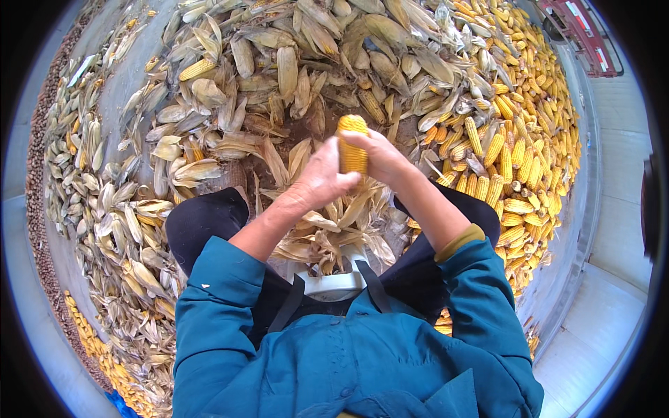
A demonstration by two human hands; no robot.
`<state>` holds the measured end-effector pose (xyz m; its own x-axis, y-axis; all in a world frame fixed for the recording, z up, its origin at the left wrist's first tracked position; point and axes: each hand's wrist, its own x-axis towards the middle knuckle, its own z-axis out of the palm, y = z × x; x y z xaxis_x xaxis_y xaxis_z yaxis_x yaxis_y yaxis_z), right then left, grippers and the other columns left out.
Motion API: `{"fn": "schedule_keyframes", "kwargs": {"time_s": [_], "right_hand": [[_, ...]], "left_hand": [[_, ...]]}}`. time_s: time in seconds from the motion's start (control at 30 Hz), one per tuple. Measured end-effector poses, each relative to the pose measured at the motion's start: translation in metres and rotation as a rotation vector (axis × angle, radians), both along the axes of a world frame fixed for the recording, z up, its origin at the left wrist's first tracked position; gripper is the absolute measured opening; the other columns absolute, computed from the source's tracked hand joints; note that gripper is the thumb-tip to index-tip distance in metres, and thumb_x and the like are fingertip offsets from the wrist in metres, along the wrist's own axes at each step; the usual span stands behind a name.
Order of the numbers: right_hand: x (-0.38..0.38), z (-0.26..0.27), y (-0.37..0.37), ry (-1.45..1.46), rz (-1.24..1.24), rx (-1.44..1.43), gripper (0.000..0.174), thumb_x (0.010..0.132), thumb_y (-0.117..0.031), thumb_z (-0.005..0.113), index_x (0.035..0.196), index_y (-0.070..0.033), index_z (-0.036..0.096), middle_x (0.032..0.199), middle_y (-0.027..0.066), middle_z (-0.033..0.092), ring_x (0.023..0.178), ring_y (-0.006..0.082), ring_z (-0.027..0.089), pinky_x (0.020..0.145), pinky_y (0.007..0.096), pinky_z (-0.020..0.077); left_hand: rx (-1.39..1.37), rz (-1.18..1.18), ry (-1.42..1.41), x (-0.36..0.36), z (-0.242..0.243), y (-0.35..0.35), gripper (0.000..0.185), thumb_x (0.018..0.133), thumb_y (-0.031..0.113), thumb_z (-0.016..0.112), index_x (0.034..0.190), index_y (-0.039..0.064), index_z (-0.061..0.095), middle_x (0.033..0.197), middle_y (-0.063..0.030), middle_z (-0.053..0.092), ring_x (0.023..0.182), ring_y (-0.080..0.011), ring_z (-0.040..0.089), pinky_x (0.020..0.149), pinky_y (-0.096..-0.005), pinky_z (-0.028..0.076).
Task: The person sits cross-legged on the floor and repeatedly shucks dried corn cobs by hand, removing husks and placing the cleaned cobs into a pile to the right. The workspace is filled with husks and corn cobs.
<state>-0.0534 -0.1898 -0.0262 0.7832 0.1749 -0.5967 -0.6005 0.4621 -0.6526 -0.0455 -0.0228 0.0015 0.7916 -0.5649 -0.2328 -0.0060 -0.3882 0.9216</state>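
Note:
Between my two hands, in front of my knees, stands a bare yellow corn cob (353, 151), its kernels showing. My left hand (321, 170) grips it from the left and low down, the thumb across its lower part. Wrapped round its right side is my right hand (379, 154), with the thumb over the upper part. Loose dry corn husks (339, 214) hang or lie just below the hands; whether some are still joined to the cob's base I cannot tell. Both hands are slightly blurred.
Unhusked corn ears (287, 73) lie heaped ahead, with more husk-covered ears (120, 224) to the left. A large pile of husked yellow cobs (522, 151) spreads at the right. A white plastic seat (329, 283) shows between my thighs. A red vehicle part (580, 36) stands at the upper right.

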Motion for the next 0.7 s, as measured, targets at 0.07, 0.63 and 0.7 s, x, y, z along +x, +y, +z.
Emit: {"fn": "schedule_keyframes", "kwargs": {"time_s": [0.07,0.63,0.7], "right_hand": [[-0.02,-0.016,-0.058,0.22,-0.194,-0.102,0.043,0.081,-0.028,0.076,0.11,-0.004,0.056,0.096,0.0138,0.063,0.086,0.0255,0.066,0.078,0.0436,0.0557],[0.126,-0.188,-0.107,0.119,-0.123,-0.664,0.028,0.088,-0.013,0.062,0.111,0.003,0.061,0.081,0.0142,0.069,0.061,0.0215,0.066,0.056,0.0313,0.0573],[0.129,-0.264,-0.069,0.088,0.083,-0.779,0.041,0.089,-0.016,0.062,0.123,0.006,0.053,0.097,0.02,0.068,0.075,0.0273,0.068,0.066,0.0346,0.0581]], "left_hand": [[0.099,-0.289,-0.073,0.002,0.009,-0.007,0.051,0.081,0.026,0.068,0.12,-0.004,0.055,0.111,-0.0204,0.063,0.1,-0.0285,0.064,0.089,-0.0365,0.05],[0.1,-0.232,-0.256,-0.004,0.043,0.02,0.041,0.08,0.018,0.068,0.114,-0.003,0.054,0.104,-0.0184,0.061,0.096,-0.0318,0.061,0.084,-0.0403,0.047],[0.138,-0.229,-0.285,0.001,0.046,0.026,0.043,0.079,0.017,0.068,0.115,-0.003,0.054,0.104,-0.0175,0.061,0.096,-0.0311,0.06,0.083,-0.0395,0.046]]}}
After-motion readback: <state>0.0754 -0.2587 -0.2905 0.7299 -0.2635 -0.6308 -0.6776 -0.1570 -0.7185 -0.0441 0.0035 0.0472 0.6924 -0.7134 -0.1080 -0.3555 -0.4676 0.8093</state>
